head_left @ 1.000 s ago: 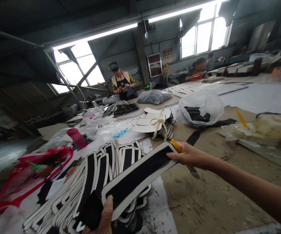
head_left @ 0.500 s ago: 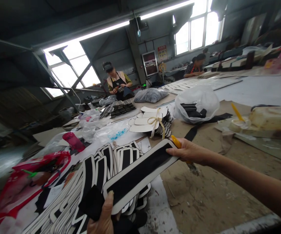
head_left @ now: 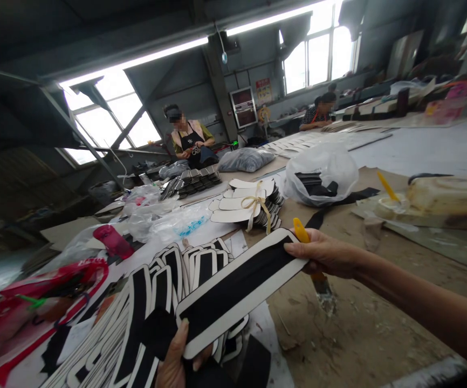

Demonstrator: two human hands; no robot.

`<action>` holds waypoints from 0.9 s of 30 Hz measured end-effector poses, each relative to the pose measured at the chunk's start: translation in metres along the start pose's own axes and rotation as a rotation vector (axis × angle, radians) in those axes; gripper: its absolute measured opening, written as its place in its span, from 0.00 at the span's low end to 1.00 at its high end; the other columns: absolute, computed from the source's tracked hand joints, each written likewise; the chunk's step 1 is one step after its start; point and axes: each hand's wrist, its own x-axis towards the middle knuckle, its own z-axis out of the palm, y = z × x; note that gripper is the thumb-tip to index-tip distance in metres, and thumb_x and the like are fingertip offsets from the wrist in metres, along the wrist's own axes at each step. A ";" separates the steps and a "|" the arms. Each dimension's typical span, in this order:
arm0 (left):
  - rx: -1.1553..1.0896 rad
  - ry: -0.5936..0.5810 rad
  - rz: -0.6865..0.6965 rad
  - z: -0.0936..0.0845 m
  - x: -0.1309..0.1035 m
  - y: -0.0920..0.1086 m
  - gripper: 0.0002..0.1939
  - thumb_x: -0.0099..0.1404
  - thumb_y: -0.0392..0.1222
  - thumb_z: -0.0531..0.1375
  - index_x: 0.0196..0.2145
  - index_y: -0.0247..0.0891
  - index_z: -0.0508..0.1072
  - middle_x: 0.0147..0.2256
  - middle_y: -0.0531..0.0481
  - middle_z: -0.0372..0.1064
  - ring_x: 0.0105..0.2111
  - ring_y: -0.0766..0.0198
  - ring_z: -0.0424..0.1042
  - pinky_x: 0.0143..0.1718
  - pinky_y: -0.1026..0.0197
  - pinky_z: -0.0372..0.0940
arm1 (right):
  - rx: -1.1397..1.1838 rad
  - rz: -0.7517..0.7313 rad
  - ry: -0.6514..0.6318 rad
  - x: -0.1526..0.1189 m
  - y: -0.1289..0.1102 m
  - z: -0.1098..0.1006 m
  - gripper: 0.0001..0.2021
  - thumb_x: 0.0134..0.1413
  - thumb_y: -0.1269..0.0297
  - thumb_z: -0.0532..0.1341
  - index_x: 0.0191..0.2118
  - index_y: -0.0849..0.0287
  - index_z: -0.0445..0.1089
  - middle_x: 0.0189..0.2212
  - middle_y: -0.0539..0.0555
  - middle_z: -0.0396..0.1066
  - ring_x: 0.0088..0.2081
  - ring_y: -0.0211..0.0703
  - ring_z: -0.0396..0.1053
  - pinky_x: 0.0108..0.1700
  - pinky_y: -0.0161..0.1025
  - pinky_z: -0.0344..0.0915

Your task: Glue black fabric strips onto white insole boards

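Note:
A long white-edged piece with a black strip [head_left: 237,288] is stretched between my two hands. My left hand [head_left: 177,358] grips its lower left end, thumb on top, with black fabric [head_left: 158,331] beside it. At the upper right end, my right hand [head_left: 326,252] pinches the piece and also holds a yellow-handled brush [head_left: 300,230], whose bristles point down. Under and left of the piece lie many similar white-edged black pieces [head_left: 136,302], overlapping in rows.
Behind are a ribbon-tied bundle of white pieces [head_left: 239,202] and a clear bag of black pieces [head_left: 322,175]. A yellowed container [head_left: 452,196] stands right, a red bag [head_left: 51,302] left. One person [head_left: 193,143] works across the table, another [head_left: 318,113] farther right.
The view has shifted slightly. My right hand has moved a little right with its end of the piece, and the brush now stands more upright, its bristles more visible.

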 end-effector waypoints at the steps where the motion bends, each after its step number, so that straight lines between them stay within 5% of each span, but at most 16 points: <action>1: 0.073 0.057 0.013 -0.001 0.002 0.000 0.13 0.48 0.46 0.67 0.20 0.38 0.67 0.10 0.59 0.55 0.12 0.68 0.59 0.13 0.66 0.59 | -0.014 -0.002 0.014 0.000 0.000 0.000 0.19 0.46 0.52 0.66 0.29 0.59 0.57 0.18 0.41 0.52 0.16 0.25 0.45 0.17 0.26 0.44; 5: 0.284 0.293 0.148 -0.008 0.008 -0.001 0.14 0.47 0.44 0.68 0.31 0.38 0.73 0.19 0.52 0.69 0.21 0.58 0.71 0.20 0.60 0.67 | -0.235 0.019 0.123 0.005 0.004 -0.002 0.19 0.49 0.49 0.62 0.28 0.58 0.57 0.16 0.41 0.52 0.15 0.27 0.46 0.16 0.27 0.44; 9: 0.397 0.354 0.289 -0.007 0.011 -0.008 0.17 0.47 0.46 0.67 0.35 0.37 0.74 0.26 0.49 0.74 0.31 0.52 0.74 0.34 0.54 0.71 | -0.454 -0.033 0.259 0.013 0.013 -0.003 0.16 0.52 0.50 0.59 0.28 0.57 0.58 0.17 0.42 0.51 0.16 0.30 0.48 0.16 0.29 0.48; 16: 0.414 0.300 0.430 0.002 -0.003 -0.034 0.14 0.51 0.49 0.64 0.32 0.38 0.76 0.26 0.48 0.74 0.34 0.51 0.73 0.39 0.53 0.70 | -1.132 -0.530 0.630 0.014 0.030 -0.015 0.09 0.57 0.60 0.55 0.38 0.60 0.67 0.33 0.55 0.65 0.36 0.47 0.66 0.41 0.43 0.63; 23: 0.364 0.304 0.197 0.014 -0.006 -0.044 0.16 0.49 0.49 0.66 0.33 0.36 0.75 0.26 0.47 0.73 0.27 0.55 0.73 0.34 0.55 0.70 | -1.415 -0.540 0.443 -0.003 0.042 -0.030 0.15 0.53 0.77 0.54 0.45 0.57 0.68 0.34 0.54 0.63 0.36 0.44 0.67 0.41 0.39 0.66; 27: 0.335 0.275 0.109 0.018 -0.005 -0.049 0.18 0.50 0.49 0.66 0.36 0.36 0.74 0.33 0.45 0.75 0.35 0.52 0.73 0.43 0.49 0.68 | -1.498 -0.486 0.428 -0.007 0.049 -0.036 0.10 0.53 0.78 0.55 0.38 0.59 0.68 0.33 0.55 0.62 0.35 0.44 0.66 0.39 0.37 0.66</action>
